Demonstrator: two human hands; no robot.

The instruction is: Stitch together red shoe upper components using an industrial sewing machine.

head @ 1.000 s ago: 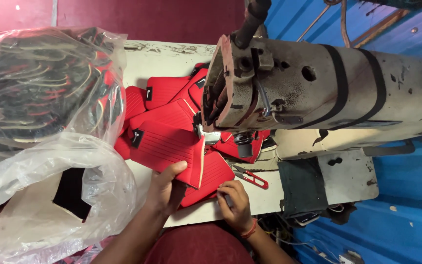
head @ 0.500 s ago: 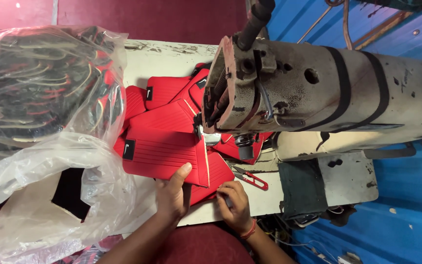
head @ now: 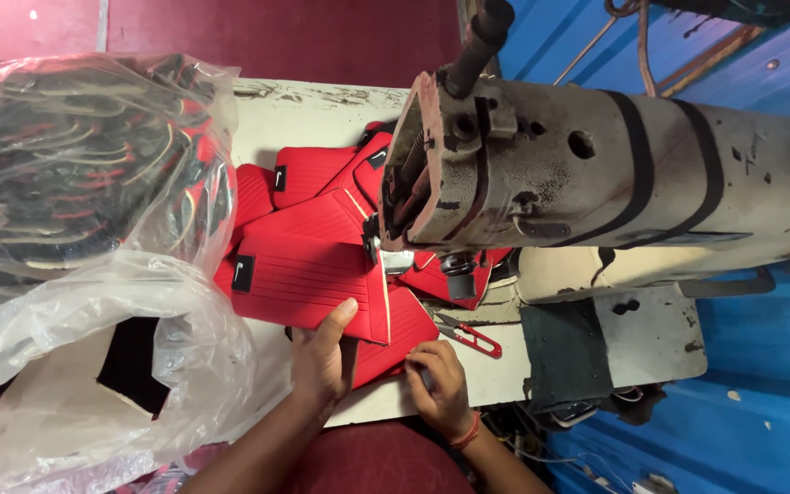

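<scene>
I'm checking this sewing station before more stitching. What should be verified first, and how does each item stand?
1. Left hand flat on the red panel: ok.
2. Right hand on the lower panel edge, away from the needle area: ok.
3. Panel edge lined up under the presser foot: cannot tell, the machine head hides it.
4. Red snips lying on the table, off the panel: ok.
5. Plastic bag off the fed panel: not ok, it lies against the panel's left edge.
6. Thread through the needle: cannot tell.
</scene>
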